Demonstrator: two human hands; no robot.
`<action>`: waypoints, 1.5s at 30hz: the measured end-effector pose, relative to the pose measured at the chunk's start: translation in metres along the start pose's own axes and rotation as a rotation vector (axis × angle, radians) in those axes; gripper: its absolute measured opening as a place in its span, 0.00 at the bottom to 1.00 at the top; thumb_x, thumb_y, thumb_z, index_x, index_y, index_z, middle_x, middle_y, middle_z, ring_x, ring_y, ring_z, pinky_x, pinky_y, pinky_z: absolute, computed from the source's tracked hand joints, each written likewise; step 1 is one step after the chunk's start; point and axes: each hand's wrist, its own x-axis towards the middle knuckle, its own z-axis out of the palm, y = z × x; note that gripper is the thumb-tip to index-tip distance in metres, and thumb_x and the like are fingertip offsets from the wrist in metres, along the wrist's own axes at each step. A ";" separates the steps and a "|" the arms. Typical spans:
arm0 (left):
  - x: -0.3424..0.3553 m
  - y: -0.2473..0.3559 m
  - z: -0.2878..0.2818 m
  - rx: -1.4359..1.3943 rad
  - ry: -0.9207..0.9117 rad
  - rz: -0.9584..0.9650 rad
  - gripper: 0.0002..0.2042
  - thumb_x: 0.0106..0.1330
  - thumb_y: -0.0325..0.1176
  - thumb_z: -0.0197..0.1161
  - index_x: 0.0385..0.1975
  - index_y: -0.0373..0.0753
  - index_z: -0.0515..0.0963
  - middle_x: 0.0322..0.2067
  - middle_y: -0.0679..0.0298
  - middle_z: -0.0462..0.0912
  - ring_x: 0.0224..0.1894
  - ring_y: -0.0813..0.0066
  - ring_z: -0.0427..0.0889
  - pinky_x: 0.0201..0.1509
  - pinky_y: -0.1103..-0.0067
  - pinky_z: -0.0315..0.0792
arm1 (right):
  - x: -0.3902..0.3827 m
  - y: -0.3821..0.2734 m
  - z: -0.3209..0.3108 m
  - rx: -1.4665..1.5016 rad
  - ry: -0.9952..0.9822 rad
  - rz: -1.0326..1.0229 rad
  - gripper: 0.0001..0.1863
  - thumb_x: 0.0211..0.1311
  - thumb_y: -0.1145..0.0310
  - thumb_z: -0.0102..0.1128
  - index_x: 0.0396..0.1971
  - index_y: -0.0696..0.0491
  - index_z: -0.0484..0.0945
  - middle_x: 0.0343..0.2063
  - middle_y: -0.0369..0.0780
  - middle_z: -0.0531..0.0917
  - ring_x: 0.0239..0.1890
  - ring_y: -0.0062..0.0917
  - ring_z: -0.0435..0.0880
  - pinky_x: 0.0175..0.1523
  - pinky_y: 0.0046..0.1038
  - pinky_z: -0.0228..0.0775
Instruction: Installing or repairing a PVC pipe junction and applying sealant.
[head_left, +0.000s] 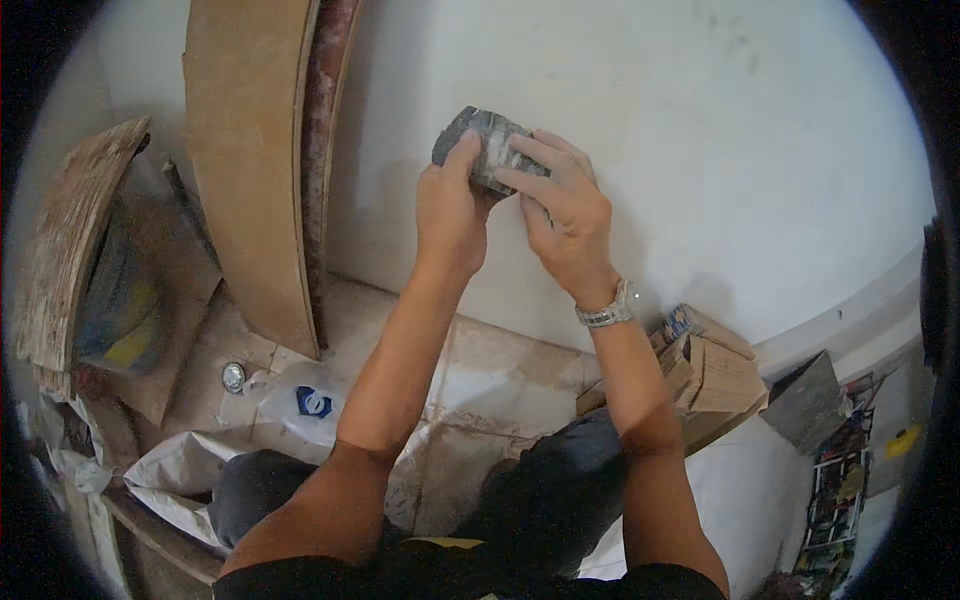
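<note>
Both my arms reach up in front of a white wall, my hands meeting on a piece of dark grey sandpaper (493, 145) with whitish, dusty patches. It looks folded or wrapped into a small block shape; whether anything is inside cannot be seen. My left hand (453, 208) grips its left end from below, the thumb pressed on the near face. My right hand (570, 205) is closed on its right end, fingers lying across the face, thumb lower down. A metal watch (608, 308) is on my right wrist.
Tall brown boards (245, 160) lean on the white wall (720, 170) at left. A clear plastic bottle (300, 400) lies on the tiled floor (470, 390). Cardboard boxes (715, 375) stand at right, a grey flat sheet (808, 403) beyond. A white sack (175, 475) is lower left.
</note>
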 end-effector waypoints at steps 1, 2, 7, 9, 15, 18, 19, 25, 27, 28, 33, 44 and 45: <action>0.000 0.001 0.001 -0.011 0.035 -0.026 0.14 0.73 0.40 0.55 0.42 0.33 0.78 0.38 0.62 0.82 0.38 0.73 0.82 0.44 0.73 0.78 | -0.002 0.002 0.000 0.003 -0.003 -0.002 0.16 0.49 0.84 0.58 0.36 0.51 0.85 0.49 0.41 0.83 0.57 0.41 0.77 0.62 0.39 0.69; 0.002 -0.001 -0.002 -0.014 0.039 -0.022 0.14 0.73 0.40 0.55 0.42 0.33 0.78 0.38 0.62 0.82 0.38 0.73 0.82 0.44 0.73 0.78 | -0.004 0.005 -0.001 0.071 -0.016 0.024 0.18 0.48 0.82 0.59 0.40 0.51 0.85 0.50 0.43 0.83 0.58 0.42 0.76 0.63 0.39 0.68; 0.007 0.000 -0.002 0.142 0.059 0.049 0.15 0.72 0.42 0.57 0.39 0.33 0.79 0.33 0.65 0.82 0.34 0.77 0.80 0.37 0.77 0.75 | 0.007 0.000 -0.017 0.239 -0.018 0.141 0.27 0.45 0.76 0.64 0.52 0.50 0.80 0.56 0.49 0.78 0.63 0.46 0.72 0.66 0.40 0.65; 0.003 0.002 -0.003 0.398 0.034 0.076 0.16 0.72 0.43 0.58 0.36 0.33 0.80 0.30 0.66 0.82 0.31 0.78 0.79 0.35 0.78 0.73 | 0.010 -0.007 -0.012 0.240 0.054 0.249 0.33 0.44 0.71 0.66 0.57 0.49 0.76 0.61 0.51 0.73 0.64 0.48 0.69 0.70 0.44 0.58; 0.004 0.007 -0.004 0.584 -0.005 -0.110 0.15 0.69 0.42 0.60 0.31 0.35 0.82 0.24 0.67 0.80 0.26 0.78 0.76 0.33 0.78 0.69 | 0.006 -0.026 -0.020 -0.226 -0.354 0.055 0.29 0.48 0.62 0.69 0.54 0.50 0.77 0.61 0.49 0.73 0.64 0.48 0.68 0.72 0.53 0.46; 0.012 -0.001 -0.025 0.566 -0.153 -0.289 0.15 0.69 0.43 0.61 0.34 0.34 0.83 0.27 0.64 0.83 0.29 0.74 0.78 0.38 0.75 0.72 | -0.005 0.010 -0.023 -0.334 -0.230 0.136 0.19 0.53 0.62 0.70 0.45 0.51 0.79 0.50 0.46 0.82 0.55 0.42 0.78 0.62 0.46 0.64; 0.015 -0.006 -0.033 0.403 -0.259 -0.376 0.16 0.68 0.44 0.61 0.34 0.34 0.82 0.29 0.62 0.83 0.31 0.73 0.79 0.40 0.74 0.72 | -0.004 0.010 -0.024 -0.332 -0.233 0.134 0.19 0.53 0.62 0.70 0.45 0.51 0.79 0.50 0.46 0.82 0.55 0.42 0.78 0.62 0.46 0.64; 0.039 -0.049 -0.052 1.204 0.129 0.692 0.17 0.58 0.38 0.71 0.41 0.34 0.79 0.35 0.57 0.81 0.39 0.63 0.81 0.47 0.71 0.75 | 0.003 0.038 -0.021 0.231 0.189 0.612 0.14 0.58 0.65 0.69 0.31 0.59 0.75 0.25 0.40 0.81 0.28 0.21 0.76 0.35 0.26 0.70; 0.044 -0.053 -0.058 1.256 0.139 0.707 0.17 0.54 0.35 0.72 0.41 0.35 0.78 0.35 0.57 0.80 0.39 0.63 0.82 0.47 0.71 0.75 | 0.000 0.047 -0.014 0.188 0.183 0.588 0.14 0.58 0.65 0.69 0.31 0.59 0.75 0.25 0.39 0.80 0.29 0.21 0.75 0.36 0.26 0.70; 0.048 -0.054 -0.062 1.311 0.143 0.721 0.18 0.51 0.32 0.73 0.42 0.36 0.78 0.35 0.56 0.80 0.38 0.63 0.82 0.47 0.70 0.76 | 0.000 0.048 -0.009 0.144 0.182 0.568 0.13 0.58 0.66 0.69 0.32 0.59 0.75 0.25 0.38 0.79 0.29 0.21 0.75 0.37 0.27 0.69; 0.057 -0.046 -0.060 1.222 0.075 0.569 0.16 0.47 0.31 0.69 0.37 0.38 0.78 0.33 0.59 0.80 0.35 0.65 0.81 0.46 0.68 0.73 | 0.006 0.058 0.013 0.149 0.272 0.494 0.11 0.59 0.68 0.66 0.35 0.59 0.77 0.25 0.38 0.79 0.30 0.23 0.76 0.40 0.28 0.71; 0.052 -0.034 -0.063 1.032 0.092 0.413 0.16 0.42 0.29 0.71 0.33 0.35 0.79 0.29 0.61 0.83 0.30 0.72 0.82 0.40 0.76 0.78 | 0.001 0.044 0.066 0.041 0.229 0.504 0.14 0.62 0.70 0.62 0.45 0.60 0.79 0.36 0.47 0.86 0.39 0.30 0.86 0.46 0.33 0.75; 0.054 -0.036 -0.063 1.011 0.082 0.403 0.16 0.42 0.29 0.71 0.33 0.34 0.79 0.29 0.61 0.83 0.30 0.73 0.82 0.39 0.77 0.78 | 0.001 0.050 0.066 0.105 0.247 0.511 0.14 0.62 0.70 0.61 0.45 0.61 0.78 0.35 0.48 0.86 0.38 0.32 0.86 0.46 0.34 0.75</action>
